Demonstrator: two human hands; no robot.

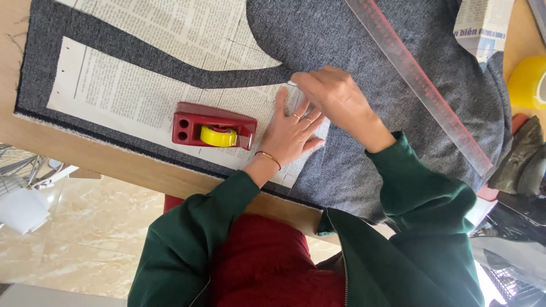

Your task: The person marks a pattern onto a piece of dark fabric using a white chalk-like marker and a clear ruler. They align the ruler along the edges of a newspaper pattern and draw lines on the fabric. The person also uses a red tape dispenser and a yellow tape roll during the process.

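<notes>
My left hand (290, 133) lies flat, fingers spread, on a newspaper pattern piece (131, 96) that rests on grey fabric (352, 40). It wears rings and a thin bracelet. Right beside it, to its left, stands a red tape dispenser (196, 125) with a yellow roll of tape (218, 136). My right hand (335, 94) is just above the left, with fingers pinched together at the paper's curved edge. A small pale piece shows at the fingertips; I cannot tell what it is.
A second newspaper piece (187, 25) lies higher up on the fabric. A long clear red ruler (421, 85) runs diagonally across the cloth at the right. A yellow tape roll (526, 82) and a dark iron-like object (520, 162) sit at the right edge. The wooden table edge (85, 156) borders tiled floor.
</notes>
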